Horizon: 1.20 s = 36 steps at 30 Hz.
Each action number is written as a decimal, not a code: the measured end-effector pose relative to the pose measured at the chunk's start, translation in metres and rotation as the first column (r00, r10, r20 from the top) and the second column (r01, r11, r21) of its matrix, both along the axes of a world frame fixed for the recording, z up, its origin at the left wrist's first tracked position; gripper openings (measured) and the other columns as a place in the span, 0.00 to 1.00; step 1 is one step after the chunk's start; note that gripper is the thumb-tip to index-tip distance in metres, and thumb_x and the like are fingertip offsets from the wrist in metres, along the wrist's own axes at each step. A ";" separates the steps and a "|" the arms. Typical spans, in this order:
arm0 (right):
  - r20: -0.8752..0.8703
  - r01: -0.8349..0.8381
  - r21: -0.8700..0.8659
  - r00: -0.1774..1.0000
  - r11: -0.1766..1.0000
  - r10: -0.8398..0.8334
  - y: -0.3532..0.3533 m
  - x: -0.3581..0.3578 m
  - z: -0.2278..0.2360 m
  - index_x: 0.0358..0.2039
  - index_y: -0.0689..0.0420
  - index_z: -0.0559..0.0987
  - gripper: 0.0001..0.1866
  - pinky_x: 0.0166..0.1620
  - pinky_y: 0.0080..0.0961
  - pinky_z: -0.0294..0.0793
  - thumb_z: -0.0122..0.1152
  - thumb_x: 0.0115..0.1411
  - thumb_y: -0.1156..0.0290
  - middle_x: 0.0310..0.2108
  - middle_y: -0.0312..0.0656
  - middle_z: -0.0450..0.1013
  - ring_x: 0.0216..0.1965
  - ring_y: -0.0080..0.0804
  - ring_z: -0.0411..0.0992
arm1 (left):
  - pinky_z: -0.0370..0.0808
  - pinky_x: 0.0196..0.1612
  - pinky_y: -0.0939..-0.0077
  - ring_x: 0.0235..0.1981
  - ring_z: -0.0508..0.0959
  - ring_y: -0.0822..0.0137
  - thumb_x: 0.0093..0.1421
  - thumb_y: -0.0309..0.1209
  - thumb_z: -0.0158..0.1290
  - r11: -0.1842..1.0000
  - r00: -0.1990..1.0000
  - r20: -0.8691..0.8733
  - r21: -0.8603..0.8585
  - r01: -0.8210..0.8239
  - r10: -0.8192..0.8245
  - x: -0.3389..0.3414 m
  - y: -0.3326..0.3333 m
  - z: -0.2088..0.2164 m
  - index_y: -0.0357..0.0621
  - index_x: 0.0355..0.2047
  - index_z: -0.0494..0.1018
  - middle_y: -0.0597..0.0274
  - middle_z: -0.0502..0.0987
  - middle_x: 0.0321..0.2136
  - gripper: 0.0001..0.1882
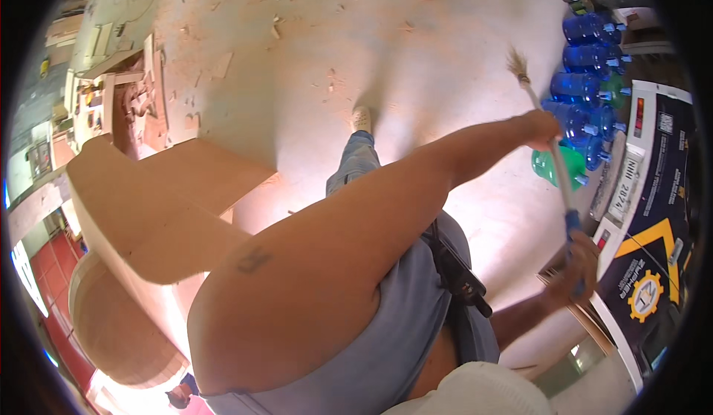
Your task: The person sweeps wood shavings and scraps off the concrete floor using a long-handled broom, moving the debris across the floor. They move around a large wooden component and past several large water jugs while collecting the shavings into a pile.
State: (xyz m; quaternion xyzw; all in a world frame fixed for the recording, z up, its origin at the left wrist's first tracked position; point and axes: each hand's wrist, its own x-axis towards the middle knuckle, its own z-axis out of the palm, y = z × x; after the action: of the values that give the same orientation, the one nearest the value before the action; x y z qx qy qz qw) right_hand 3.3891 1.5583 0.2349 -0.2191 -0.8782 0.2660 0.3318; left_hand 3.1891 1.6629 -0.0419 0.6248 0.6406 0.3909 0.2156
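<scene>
A long broom with a pale handle slants across my right side. Its small straw-coloured bristle end points away from me over the concrete floor. My left arm reaches across my body, and my left hand is wrapped round the middle of the handle. Lower down, my right hand is closed on the blue part of the handle; slight blur softens its fingers. Just beyond my left hand lie blue water jugs and a green jug.
Curved wooden panels stand close on my left. Wood scraps and sawdust litter the floor ahead. At the right is a vehicle's rear with a black and yellow panel. Stacked boards stand beside my right forearm.
</scene>
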 end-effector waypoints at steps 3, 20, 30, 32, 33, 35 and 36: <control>0.064 0.014 -0.221 0.998 0.975 0.000 -0.025 -0.071 -0.030 0.29 0.71 0.78 0.06 0.45 0.35 0.78 0.55 0.59 0.82 0.34 0.58 0.81 0.36 0.44 0.80 | 0.78 0.47 0.52 0.44 0.81 0.47 0.53 0.43 0.63 0.996 0.997 -0.075 -0.084 -0.003 -0.003 -0.062 -0.058 -0.045 0.48 0.35 0.81 0.49 0.81 0.34 0.15; 0.113 -0.180 -0.706 0.926 0.684 0.361 -0.078 -0.250 -0.098 0.37 0.64 0.83 0.08 0.46 0.29 0.76 0.57 0.58 0.82 0.46 0.52 0.81 0.41 0.34 0.79 | 0.70 0.44 0.55 0.37 0.78 0.52 0.56 0.46 0.65 0.778 0.790 -0.214 -0.156 -0.609 0.575 -0.304 -0.373 -0.071 0.50 0.24 0.78 0.60 0.78 0.27 0.15; 0.113 0.044 -0.111 0.993 0.993 -0.031 -0.045 -0.243 -0.013 0.40 0.68 0.81 0.12 0.55 0.42 0.76 0.52 0.67 0.74 0.48 0.59 0.79 0.49 0.49 0.78 | 0.71 0.54 0.51 0.47 0.78 0.54 0.54 0.41 0.62 0.953 0.947 -0.116 0.092 -0.289 0.298 -0.265 -0.072 -0.021 0.55 0.34 0.81 0.63 0.81 0.37 0.09; 0.281 0.036 -0.121 0.960 0.992 0.000 -0.044 -0.273 -0.051 0.43 0.68 0.81 0.10 0.57 0.37 0.74 0.57 0.63 0.79 0.49 0.56 0.80 0.50 0.45 0.78 | 0.71 0.55 0.50 0.51 0.78 0.54 0.54 0.41 0.62 0.962 0.954 -0.163 -0.059 -0.265 0.253 -0.285 -0.057 -0.042 0.57 0.37 0.82 0.64 0.82 0.39 0.10; 0.316 0.010 -0.105 0.948 0.994 0.024 -0.044 -0.284 -0.068 0.43 0.67 0.82 0.10 0.57 0.36 0.74 0.58 0.62 0.80 0.48 0.53 0.81 0.51 0.42 0.78 | 0.72 0.55 0.52 0.53 0.78 0.53 0.53 0.40 0.63 0.959 0.961 -0.164 -0.144 -0.246 0.222 -0.295 -0.064 -0.057 0.57 0.39 0.82 0.64 0.82 0.42 0.13; 0.242 0.055 -0.258 0.970 0.964 0.010 -0.047 -0.302 -0.091 0.42 0.66 0.82 0.09 0.55 0.30 0.75 0.58 0.63 0.79 0.47 0.52 0.81 0.50 0.36 0.78 | 0.73 0.56 0.58 0.49 0.80 0.50 0.54 0.42 0.63 0.950 0.952 -0.215 -0.179 -0.256 0.216 -0.312 -0.100 -0.087 0.56 0.39 0.82 0.60 0.83 0.41 0.14; 0.204 0.019 -0.352 0.977 0.936 0.057 -0.049 -0.310 -0.099 0.42 0.66 0.83 0.09 0.54 0.30 0.75 0.58 0.63 0.79 0.46 0.52 0.82 0.49 0.35 0.79 | 0.73 0.56 0.57 0.49 0.79 0.50 0.54 0.42 0.64 0.926 0.951 -0.192 -0.249 -0.285 0.241 -0.316 -0.129 -0.102 0.54 0.39 0.82 0.59 0.82 0.40 0.13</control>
State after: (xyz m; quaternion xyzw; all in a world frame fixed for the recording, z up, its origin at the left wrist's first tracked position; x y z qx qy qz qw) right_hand 3.0791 1.5091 0.1361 -0.2934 -0.8487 0.3970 0.1896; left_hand 2.8727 1.5338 -0.1440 0.5260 0.7817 0.2733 0.1940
